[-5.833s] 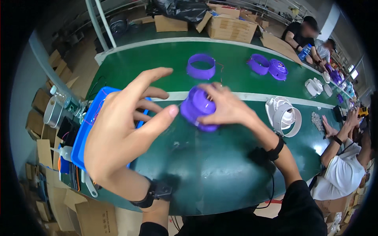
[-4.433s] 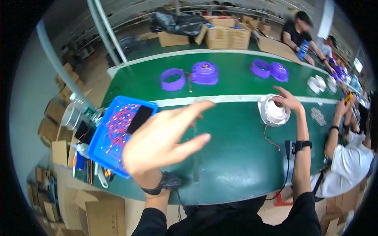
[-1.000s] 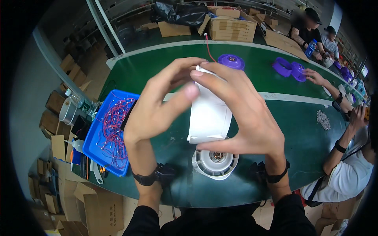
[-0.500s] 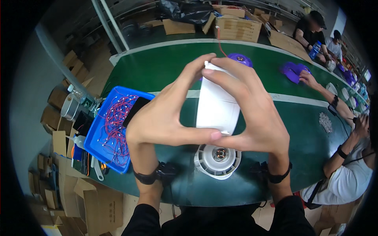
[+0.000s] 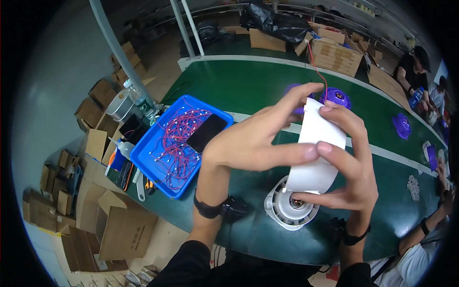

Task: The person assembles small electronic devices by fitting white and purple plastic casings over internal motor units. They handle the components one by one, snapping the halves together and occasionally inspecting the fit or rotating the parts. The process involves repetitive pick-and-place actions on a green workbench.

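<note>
Between my hands is a smooth white curved plastic piece (image 5: 318, 130), tilted upright. My left hand (image 5: 253, 146) is closed on its left side, fingertips at the top and thumb across its face. My right hand (image 5: 359, 174) grips the right side, with fingers on the top edge and face and the thumb near the lower end. Just below, a round white slotted housing (image 5: 279, 208) stands on the table, a copper-coloured part showing at its centre, partly covered by my right thumb. Beyond my hands sits a purple round part (image 5: 338, 97), with a red wire (image 5: 317, 69) rising near it.
At left, a blue tray (image 5: 142, 165) holds many red wires (image 5: 179, 158) and a black phone (image 5: 207, 133). Tools, a bottle (image 5: 143, 103) and cardboard boxes (image 5: 126, 225) lie beyond it. On the right are small metal parts (image 5: 413, 188), another purple part (image 5: 401, 126) and co-workers.
The view has swung left, so the scene shifts rightward. My left thumb has moved up from the piece's lower edge onto its face. A co-worker's hand has left the purple part at right.
</note>
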The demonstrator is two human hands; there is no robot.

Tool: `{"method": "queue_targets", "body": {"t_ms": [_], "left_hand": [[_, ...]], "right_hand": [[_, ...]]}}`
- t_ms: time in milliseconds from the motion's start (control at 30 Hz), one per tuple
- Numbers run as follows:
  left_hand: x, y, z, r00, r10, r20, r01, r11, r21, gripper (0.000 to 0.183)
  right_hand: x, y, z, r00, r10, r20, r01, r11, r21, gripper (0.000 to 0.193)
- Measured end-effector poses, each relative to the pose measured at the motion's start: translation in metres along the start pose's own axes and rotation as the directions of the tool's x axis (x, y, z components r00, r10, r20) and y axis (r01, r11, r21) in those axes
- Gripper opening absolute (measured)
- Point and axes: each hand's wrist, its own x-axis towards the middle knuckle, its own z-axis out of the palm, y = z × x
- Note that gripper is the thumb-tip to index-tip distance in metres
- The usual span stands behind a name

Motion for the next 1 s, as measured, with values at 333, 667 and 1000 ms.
{"method": "queue_targets", "body": {"t_ms": [333,667,1000], "left_hand": [[0.006,0.006,0.002,0.992,0.05,-0.118,-0.05,0.999,0.005,0.112],[0.012,0.004,0.018,0.925,0.2,-0.322,-0.215,0.976,-0.013,0.096],[0.009,-0.001,0.005,0.955,0.261,-0.141,-0.237,0.957,0.164,0.111]], "right_hand": [[-0.003,0.016,0.004,0.971,0.191,-0.146,-0.17,0.975,0.145,0.134],[-0.002,0.02,0.008,0.847,0.531,-0.009,-0.433,0.7,0.567,0.13],[-0.001,0.012,0.003,0.752,0.66,0.008,-0.55,0.62,0.56,0.128]]}}
